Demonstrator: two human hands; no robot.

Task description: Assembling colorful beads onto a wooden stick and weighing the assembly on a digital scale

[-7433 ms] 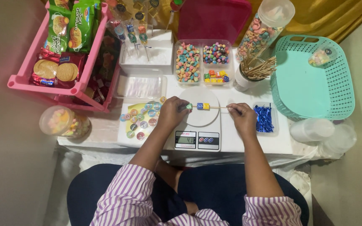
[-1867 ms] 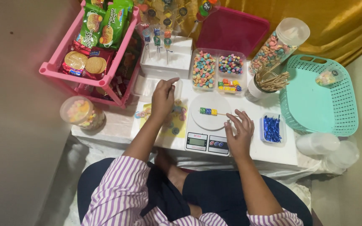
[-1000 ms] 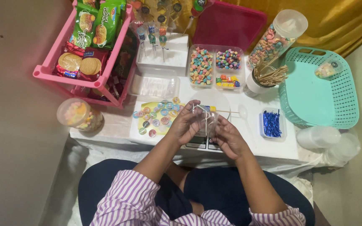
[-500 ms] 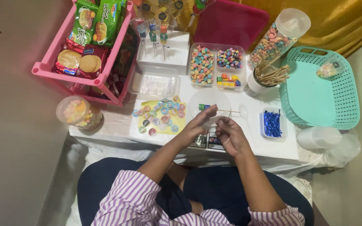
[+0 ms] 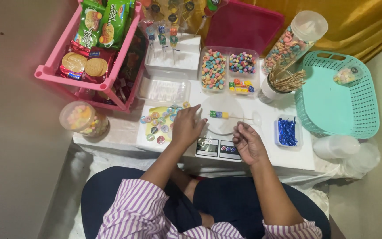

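Note:
My left hand (image 5: 185, 127) rests with fingers spread at the right edge of a yellow sheet of round stickers (image 5: 158, 126), fingertips touching it. My right hand (image 5: 246, 142) hovers over the right end of a white kitchen scale (image 5: 219, 148), fingers curled inward; I cannot tell whether it holds anything. On the scale's round plate (image 5: 226, 126) lies a thin skewer with several small coloured candies (image 5: 219, 114), between and just beyond both hands.
A pink crate of biscuit packs (image 5: 91, 48) stands far left, and a candy jar (image 5: 82, 118) sits in front of it. Trays of candies (image 5: 228, 71), a cup of skewers (image 5: 284, 84), a tilted cereal jar (image 5: 295, 37), blue twist ties (image 5: 287, 132) and a teal basket (image 5: 337, 99) lie to the right.
Both hands were together near the scale holding something clear. They have since separated: the left moved onto the sticker sheet and the right drew back to the scale's right end.

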